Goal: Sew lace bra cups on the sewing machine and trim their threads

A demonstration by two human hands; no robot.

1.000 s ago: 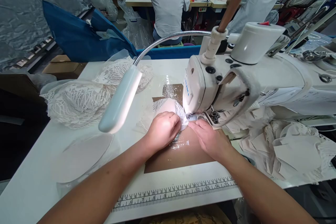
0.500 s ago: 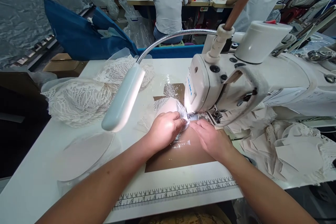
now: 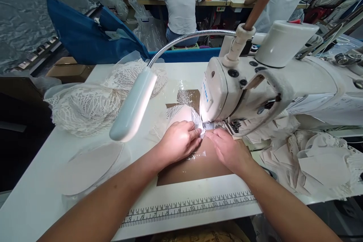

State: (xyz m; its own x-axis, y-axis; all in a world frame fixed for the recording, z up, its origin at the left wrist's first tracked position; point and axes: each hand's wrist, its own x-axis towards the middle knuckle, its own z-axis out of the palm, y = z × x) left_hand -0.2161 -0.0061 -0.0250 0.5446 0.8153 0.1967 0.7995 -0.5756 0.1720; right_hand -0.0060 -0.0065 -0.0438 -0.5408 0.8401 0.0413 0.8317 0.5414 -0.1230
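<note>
My left hand (image 3: 178, 140) lies curled on a white lace piece (image 3: 181, 115), its fingertips pinching the lace edge just left of the needle. My right hand (image 3: 228, 149) rests on the brown plate, fingers pressed together on the same lace piece right at the presser foot. The white sewing machine (image 3: 249, 87) stands over both hands, and its head hides the needle. A gooseneck lamp (image 3: 133, 104) hangs over my left forearm.
A heap of white lace pieces (image 3: 85, 107) lies at the left on the white table (image 3: 34, 196). Cut fabric pieces (image 3: 312, 159) are piled at the right. A ruler strip (image 3: 190, 208) runs along the front edge. Two people in white work at machines behind.
Both hands have edged slightly toward the needle with the lace. The view has shifted a little, otherwise the same.
</note>
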